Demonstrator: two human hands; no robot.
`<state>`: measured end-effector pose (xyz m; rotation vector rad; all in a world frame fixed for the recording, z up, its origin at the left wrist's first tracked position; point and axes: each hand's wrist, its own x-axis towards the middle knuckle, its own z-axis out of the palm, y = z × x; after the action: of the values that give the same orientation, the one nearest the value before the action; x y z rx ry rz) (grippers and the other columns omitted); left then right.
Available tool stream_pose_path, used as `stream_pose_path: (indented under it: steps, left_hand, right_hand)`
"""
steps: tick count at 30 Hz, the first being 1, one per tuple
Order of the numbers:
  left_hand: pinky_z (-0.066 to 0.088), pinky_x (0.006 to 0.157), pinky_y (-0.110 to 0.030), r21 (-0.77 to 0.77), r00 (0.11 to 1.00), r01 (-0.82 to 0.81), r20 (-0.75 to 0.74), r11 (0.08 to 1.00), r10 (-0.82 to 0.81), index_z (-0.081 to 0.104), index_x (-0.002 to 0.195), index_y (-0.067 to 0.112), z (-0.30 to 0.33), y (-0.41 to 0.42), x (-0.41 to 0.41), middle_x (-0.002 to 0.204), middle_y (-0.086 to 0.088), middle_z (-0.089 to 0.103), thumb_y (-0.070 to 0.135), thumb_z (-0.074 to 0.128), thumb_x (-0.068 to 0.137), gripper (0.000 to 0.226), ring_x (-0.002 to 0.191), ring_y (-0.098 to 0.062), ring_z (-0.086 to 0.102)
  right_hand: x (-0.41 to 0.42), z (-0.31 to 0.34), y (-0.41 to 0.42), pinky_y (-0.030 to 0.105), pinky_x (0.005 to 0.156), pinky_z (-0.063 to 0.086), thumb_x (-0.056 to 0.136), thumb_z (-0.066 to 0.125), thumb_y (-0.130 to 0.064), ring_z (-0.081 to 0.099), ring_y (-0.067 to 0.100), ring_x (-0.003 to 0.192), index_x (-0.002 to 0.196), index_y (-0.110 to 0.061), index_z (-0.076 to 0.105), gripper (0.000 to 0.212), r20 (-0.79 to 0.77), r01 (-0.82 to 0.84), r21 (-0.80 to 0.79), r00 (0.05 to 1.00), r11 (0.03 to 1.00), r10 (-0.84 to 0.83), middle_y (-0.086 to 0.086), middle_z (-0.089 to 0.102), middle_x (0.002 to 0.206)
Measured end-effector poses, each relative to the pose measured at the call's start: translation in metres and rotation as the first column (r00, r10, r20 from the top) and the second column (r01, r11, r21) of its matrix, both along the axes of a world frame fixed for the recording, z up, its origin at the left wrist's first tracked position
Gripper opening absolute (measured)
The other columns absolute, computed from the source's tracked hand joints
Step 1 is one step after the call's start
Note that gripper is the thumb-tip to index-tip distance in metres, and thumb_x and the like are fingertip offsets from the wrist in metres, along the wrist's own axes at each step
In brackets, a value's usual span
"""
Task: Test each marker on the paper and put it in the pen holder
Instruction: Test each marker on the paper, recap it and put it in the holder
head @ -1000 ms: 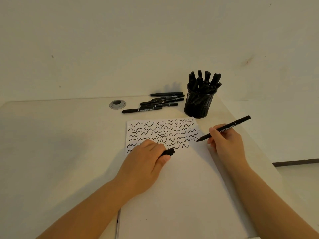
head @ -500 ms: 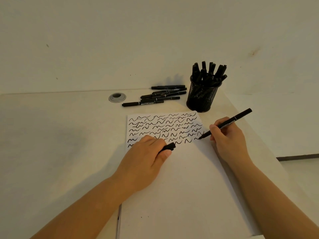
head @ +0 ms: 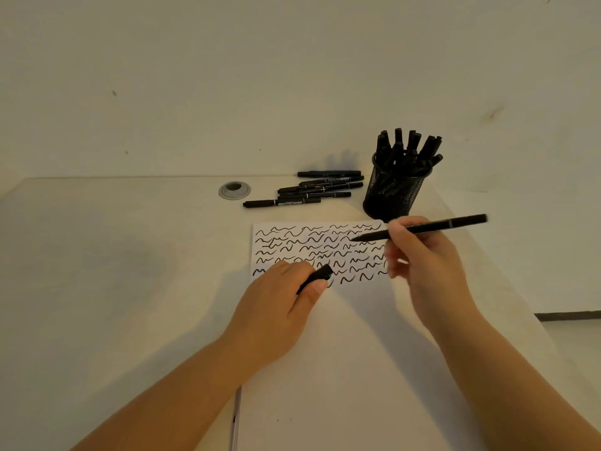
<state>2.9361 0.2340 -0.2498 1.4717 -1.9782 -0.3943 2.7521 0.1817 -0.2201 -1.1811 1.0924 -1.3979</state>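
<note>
My right hand (head: 422, 265) holds an uncapped black marker (head: 422, 228) lifted above the paper, its tip pointing left over the squiggles. My left hand (head: 279, 304) rests on the white paper (head: 341, 369) and grips the marker's black cap (head: 317, 277). The top of the paper is covered with rows of black wavy test lines. A black mesh pen holder (head: 395, 193) stands beyond the paper's top right corner, filled with several black markers. Several more black markers (head: 312, 190) lie in a loose pile on the desk left of the holder.
A round grey cable grommet (head: 234, 190) sits in the desk left of the marker pile. The pale desk (head: 113, 271) meets the wall at the back, and its right edge runs diagonally just past the holder and my right arm.
My right hand has lifted the marker off the paper after drawing a squiggle and swung it left, toward the cap. My left hand stayed put with the cap.
</note>
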Motion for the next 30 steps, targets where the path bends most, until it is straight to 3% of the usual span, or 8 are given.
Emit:
stream_pose_path:
  steps: [3, 6, 13, 18, 21, 25, 30]
  left_hand:
    - [0.028, 0.054, -0.016, 0.005, 1.000, 0.006, -0.002, 1.000, -0.006, 0.034, 0.068, 0.036, 0.002, 0.002, 0.001, 0.061, 0.014, 0.038, 0.052, 0.025, 0.088, 0.027, 0.061, -0.002, 0.038]
    - [0.027, 0.053, -0.016, 0.027, 1.000, 0.006, 0.001, 1.000, -0.006, 0.029, 0.066, 0.039, 0.001, 0.002, 0.001, 0.061, 0.013, 0.037, 0.054, 0.022, 0.083, 0.024, 0.059, -0.003, 0.038]
    - [0.026, 0.054, -0.015, 0.041, 0.999, 0.041, 0.003, 0.998, -0.041, 0.029, 0.064, 0.038, -0.001, 0.003, -0.001, 0.061, 0.014, 0.038, 0.057, 0.019, 0.082, 0.028, 0.063, -0.003, 0.039]
    - [0.025, 0.053, -0.018, 0.031, 0.999, 0.044, 0.006, 0.999, -0.044, 0.028, 0.063, 0.036, 0.000, 0.007, -0.002, 0.060, 0.010, 0.037, 0.048, 0.028, 0.089, 0.028, 0.062, -0.006, 0.039]
    - [0.026, 0.053, -0.017, 0.047, 0.998, 0.055, 0.011, 0.997, -0.055, 0.028, 0.063, 0.036, 0.003, 0.008, -0.003, 0.059, 0.011, 0.036, 0.051, 0.024, 0.090, 0.031, 0.061, -0.004, 0.039]
    - [0.025, 0.051, -0.018, 0.073, 0.998, 0.053, 0.014, 0.996, -0.055, 0.030, 0.065, 0.034, 0.006, 0.008, -0.004, 0.060, 0.011, 0.038, 0.055, 0.021, 0.081, 0.028, 0.058, -0.004, 0.038]
    - [0.023, 0.046, -0.019, 0.083, 0.999, 0.039, 0.003, 0.996, -0.039, 0.032, 0.062, 0.034, 0.008, 0.010, -0.006, 0.052, 0.010, 0.037, 0.046, 0.034, 0.090, 0.030, 0.050, -0.007, 0.038]
  right_hand:
    - [0.017, -0.006, -0.003, 0.023, 0.042, 0.039, 0.093, 0.048, -0.021, 0.047, 0.013, 0.045, 0.074, -0.016, 0.063, 0.025, 0.170, -0.119, 0.065, 0.980, 0.991, 0.107, 0.001, 0.053, 0.049]
    - [0.021, -0.017, -0.006, 0.026, 0.043, 0.036, 0.093, 0.045, -0.021, 0.040, 0.016, 0.040, 0.064, -0.017, 0.064, 0.035, 0.221, -0.129, 0.114, 0.970, 0.985, 0.101, 0.003, 0.045, 0.041]
    - [0.015, -0.027, -0.008, 0.022, 0.039, 0.033, 0.074, 0.052, -0.027, 0.036, 0.015, 0.036, 0.055, -0.020, 0.062, 0.023, 0.280, -0.165, 0.154, 0.953, 0.974, 0.117, 0.003, 0.043, 0.038]
    - [0.016, -0.028, -0.005, 0.022, 0.039, 0.035, 0.083, 0.048, -0.022, 0.037, 0.015, 0.036, 0.056, -0.020, 0.062, 0.031, 0.278, -0.208, 0.132, 0.946, 0.969, 0.165, 0.002, 0.044, 0.038]
    - [0.015, -0.027, -0.003, 0.021, 0.038, 0.035, 0.090, 0.042, -0.015, 0.037, 0.014, 0.035, 0.055, -0.020, 0.062, 0.040, 0.309, -0.214, 0.126, 0.936, 0.969, 0.166, 0.002, 0.044, 0.038]
    - [0.016, -0.025, 0.000, 0.022, 0.041, 0.035, 0.085, 0.046, -0.020, 0.037, 0.015, 0.037, 0.057, -0.018, 0.061, 0.031, 0.232, -0.224, 0.119, 0.953, 0.967, 0.192, 0.003, 0.044, 0.039]
    - [0.018, -0.023, 0.007, 0.021, 0.041, 0.039, 0.091, 0.045, -0.009, 0.044, 0.015, 0.039, 0.067, -0.012, 0.056, 0.027, 0.116, -0.271, 0.085, 0.959, 0.959, 0.260, 0.003, 0.049, 0.043]
